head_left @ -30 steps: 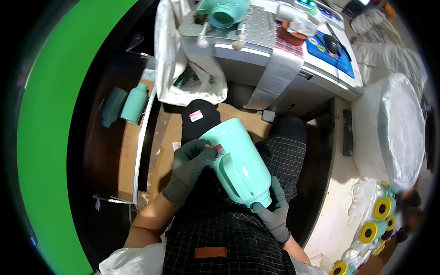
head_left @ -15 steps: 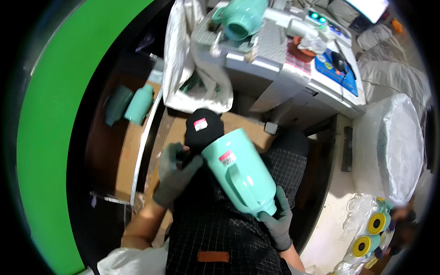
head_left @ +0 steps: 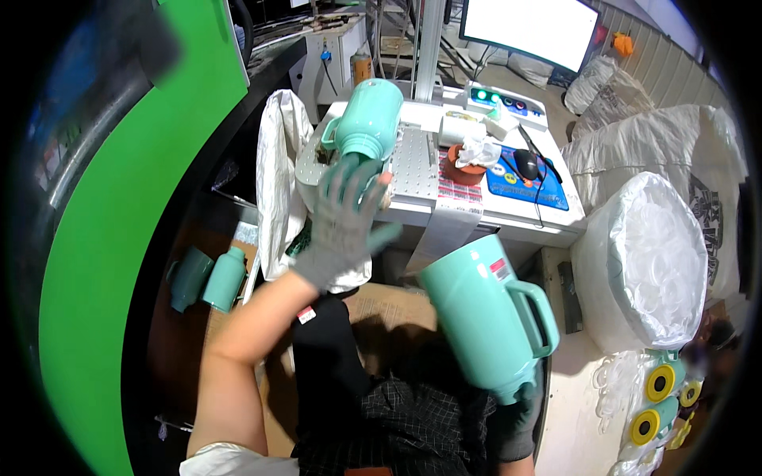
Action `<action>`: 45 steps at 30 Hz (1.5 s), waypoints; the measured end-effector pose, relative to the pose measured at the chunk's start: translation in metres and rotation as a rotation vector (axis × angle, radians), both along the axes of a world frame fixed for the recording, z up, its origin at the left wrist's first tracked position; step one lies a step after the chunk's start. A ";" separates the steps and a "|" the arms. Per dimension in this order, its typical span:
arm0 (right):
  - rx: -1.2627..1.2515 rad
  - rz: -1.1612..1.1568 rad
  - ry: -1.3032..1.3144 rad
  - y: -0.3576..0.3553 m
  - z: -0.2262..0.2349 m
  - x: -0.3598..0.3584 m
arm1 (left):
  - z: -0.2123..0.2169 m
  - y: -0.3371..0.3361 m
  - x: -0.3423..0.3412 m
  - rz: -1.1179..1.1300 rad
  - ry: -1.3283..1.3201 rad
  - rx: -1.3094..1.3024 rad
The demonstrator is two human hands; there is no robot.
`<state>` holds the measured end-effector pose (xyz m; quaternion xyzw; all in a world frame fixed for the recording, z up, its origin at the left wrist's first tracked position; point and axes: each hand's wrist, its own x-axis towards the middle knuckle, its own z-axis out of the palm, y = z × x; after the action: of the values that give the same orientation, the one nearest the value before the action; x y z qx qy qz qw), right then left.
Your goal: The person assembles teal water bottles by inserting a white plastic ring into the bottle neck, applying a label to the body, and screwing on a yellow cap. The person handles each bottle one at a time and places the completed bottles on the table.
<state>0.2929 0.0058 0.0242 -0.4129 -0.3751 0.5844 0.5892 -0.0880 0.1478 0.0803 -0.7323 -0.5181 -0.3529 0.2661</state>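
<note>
My right hand (head_left: 520, 416), in a grey glove, grips a mint-green thermos jug shell (head_left: 484, 317) by its narrow neck. The shell tilts with its wide end up and its handle to the right; a small red-and-white sticker is near that end. My left hand (head_left: 349, 210), gloved too, reaches forward with fingers spread in front of a second mint-green thermos jug shell (head_left: 371, 115). That one lies on the perforated metal plate (head_left: 417, 170) of the workbench, mouth toward me. The fingers overlap its mouth; whether they touch it I cannot tell.
Beside the plate are a sticker strip (head_left: 459, 186), a brown tape roll (head_left: 464, 168), a mouse (head_left: 526, 163) and a monitor (head_left: 530, 30). A white sack (head_left: 278, 174) stands left, a lined bin of clear plastic rings (head_left: 635, 262) right. Two green shells (head_left: 227, 279) lie lower left.
My left hand has left my lap and reached forward to the shell on the bench. My right hand has shifted its shell rightward and turned it. The view has tilted up.
</note>
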 end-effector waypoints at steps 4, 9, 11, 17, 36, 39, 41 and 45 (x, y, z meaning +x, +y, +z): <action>0.227 -0.023 0.065 0.049 0.032 -0.016 | -0.023 0.086 -0.110 0.200 0.620 0.055; 0.594 -0.255 -0.472 0.112 0.037 -0.012 | 0.026 0.027 -0.062 0.092 0.268 0.006; 0.747 -0.346 -0.830 0.133 0.052 -0.033 | 0.039 -0.049 -0.044 0.058 0.072 0.141; 1.107 -0.295 -1.004 0.212 0.053 -0.186 | -0.020 -0.190 0.026 -0.339 -0.649 -0.159; 1.235 -0.321 -1.223 0.296 -0.008 -0.337 | -0.065 -0.200 0.043 -0.395 -0.785 -0.629; 1.159 -0.140 -1.309 0.216 0.004 -0.300 | -0.069 -0.206 0.051 -0.360 -1.287 -0.648; 1.150 -0.062 -1.152 0.173 -0.014 -0.215 | -0.084 -0.200 0.046 -0.283 -1.011 -0.600; 0.784 -0.207 -1.392 0.068 -0.061 -0.038 | -0.095 -0.182 0.023 -0.520 -1.043 -0.733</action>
<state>0.2552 0.0734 -0.0363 -0.4783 -0.7938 -0.0387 0.3736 -0.0645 -0.0343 -0.0150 -0.6101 -0.4719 -0.5135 -0.3761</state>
